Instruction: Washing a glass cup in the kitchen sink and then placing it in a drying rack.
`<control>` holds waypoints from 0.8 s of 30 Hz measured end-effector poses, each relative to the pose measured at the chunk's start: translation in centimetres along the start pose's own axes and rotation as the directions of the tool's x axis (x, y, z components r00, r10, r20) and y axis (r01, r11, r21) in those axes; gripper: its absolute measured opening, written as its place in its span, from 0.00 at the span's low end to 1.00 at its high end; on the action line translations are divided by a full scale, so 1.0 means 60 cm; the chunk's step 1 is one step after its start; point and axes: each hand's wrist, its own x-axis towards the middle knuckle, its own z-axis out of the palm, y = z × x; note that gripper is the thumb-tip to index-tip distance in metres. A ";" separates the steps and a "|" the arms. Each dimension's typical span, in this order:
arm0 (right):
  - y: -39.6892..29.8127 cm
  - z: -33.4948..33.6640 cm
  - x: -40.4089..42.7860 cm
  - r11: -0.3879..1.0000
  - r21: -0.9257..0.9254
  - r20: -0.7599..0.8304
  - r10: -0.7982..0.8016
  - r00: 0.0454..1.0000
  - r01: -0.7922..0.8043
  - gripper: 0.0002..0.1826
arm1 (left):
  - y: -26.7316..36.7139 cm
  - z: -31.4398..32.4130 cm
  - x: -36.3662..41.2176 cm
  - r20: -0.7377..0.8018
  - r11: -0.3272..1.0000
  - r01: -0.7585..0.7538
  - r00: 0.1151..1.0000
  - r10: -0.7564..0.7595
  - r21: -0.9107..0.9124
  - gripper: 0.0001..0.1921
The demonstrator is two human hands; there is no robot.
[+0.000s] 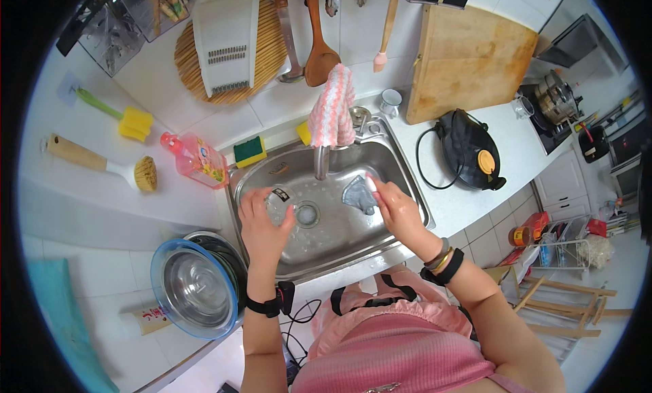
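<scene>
My left hand (264, 225) is curved around a clear, round container (275, 205) over the left side of the stainless steel sink (331, 237). A dark label with writing shows on the container, and my palm hides part of it. On the right side of the basin, my right hand (400, 208) grips a small grey piece that looks like a cloth or scrubber (359, 195). Something white shows at its fingertips, too small to name. Between the hands, the faucet spout (321, 162) points down, with a pink-and-white striped cloth (333, 110) draped over the faucet. The drain (307, 214) lies near my left thumb.
Behind the sink stand a pink soap bottle (199, 161), a green-and-yellow sponge (249, 152) and a white mug (391, 101). Stacked basins (196, 288) sit at the left. To the right are a black electric appliance (468, 151) with its cord and a wooden cutting board (471, 62).
</scene>
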 end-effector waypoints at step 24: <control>0.122 0.074 -0.020 0.948 0.225 0.203 0.181 0.962 -0.226 0.13 | -0.043 0.048 -0.056 0.072 0.971 0.192 0.980 -0.184 -0.141 0.22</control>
